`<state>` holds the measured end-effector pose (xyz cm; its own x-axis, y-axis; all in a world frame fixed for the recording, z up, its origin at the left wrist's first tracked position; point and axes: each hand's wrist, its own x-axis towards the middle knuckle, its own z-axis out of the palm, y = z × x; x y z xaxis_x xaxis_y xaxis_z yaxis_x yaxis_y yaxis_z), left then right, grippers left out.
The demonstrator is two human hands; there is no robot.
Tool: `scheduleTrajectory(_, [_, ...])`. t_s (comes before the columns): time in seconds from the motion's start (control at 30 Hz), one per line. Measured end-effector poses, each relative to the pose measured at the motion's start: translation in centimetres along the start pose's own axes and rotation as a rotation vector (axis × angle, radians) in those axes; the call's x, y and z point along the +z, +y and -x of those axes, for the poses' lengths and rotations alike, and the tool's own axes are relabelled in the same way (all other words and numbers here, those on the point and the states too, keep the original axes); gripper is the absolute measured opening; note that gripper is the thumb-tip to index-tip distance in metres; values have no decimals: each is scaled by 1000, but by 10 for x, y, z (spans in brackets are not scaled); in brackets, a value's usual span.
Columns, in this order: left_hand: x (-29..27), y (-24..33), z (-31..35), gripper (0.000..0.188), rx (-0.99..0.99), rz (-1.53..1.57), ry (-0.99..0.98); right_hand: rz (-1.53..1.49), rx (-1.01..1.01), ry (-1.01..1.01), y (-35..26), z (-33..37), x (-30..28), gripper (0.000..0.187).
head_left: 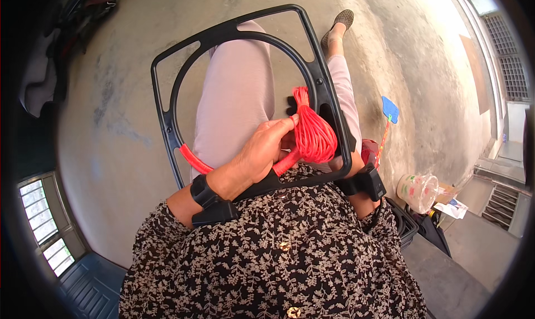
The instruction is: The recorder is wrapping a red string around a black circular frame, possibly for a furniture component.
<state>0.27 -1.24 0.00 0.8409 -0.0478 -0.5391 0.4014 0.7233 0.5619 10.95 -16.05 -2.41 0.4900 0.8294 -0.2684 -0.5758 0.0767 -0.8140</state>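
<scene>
A black plastic frame (209,35) with a round inner ring rests upright across my lap. Red cord (195,158) is wound tightly round the lower part of the ring, where my forearm covers some of it. My left hand (266,147) reaches inside the ring, thumb and fingers closed on a looped bundle of red cord (315,134). The bundle hangs over the ring's right side, close to the wrapped part. Behind the frame's lower right corner sits my right hand (336,162), mostly hidden by the frame and cord; its fingers do not show.
My legs in pale trousers (234,90) stretch out over the concrete floor (128,96). To the right are a blue fly swatter (390,109), a clear plastic tub (417,192) and a black crate (409,230). A blue plastic surface (92,285) lies at lower left.
</scene>
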Motion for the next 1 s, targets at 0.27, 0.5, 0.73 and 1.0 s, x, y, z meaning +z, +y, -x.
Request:
scheduleTrajectory(0.27, [-2, 1, -3, 35, -5, -26, -33, 30, 23, 73, 32, 0, -33, 25])
scheduleTrajectory(0.5, [-4, 1, 3, 36, -23, 11, -61, -194, 56, 161, 14, -26, 7, 31])
scheduleTrajectory(0.73, [-6, 3, 1, 31, -60, -46, -61, -85, -205, 364, -11, -24, -51, 15])
scheduleTrajectory(1.0, [6, 6, 2, 26, -72, -52, -31, -486, 33, 228, -29, 77, -31, 28])
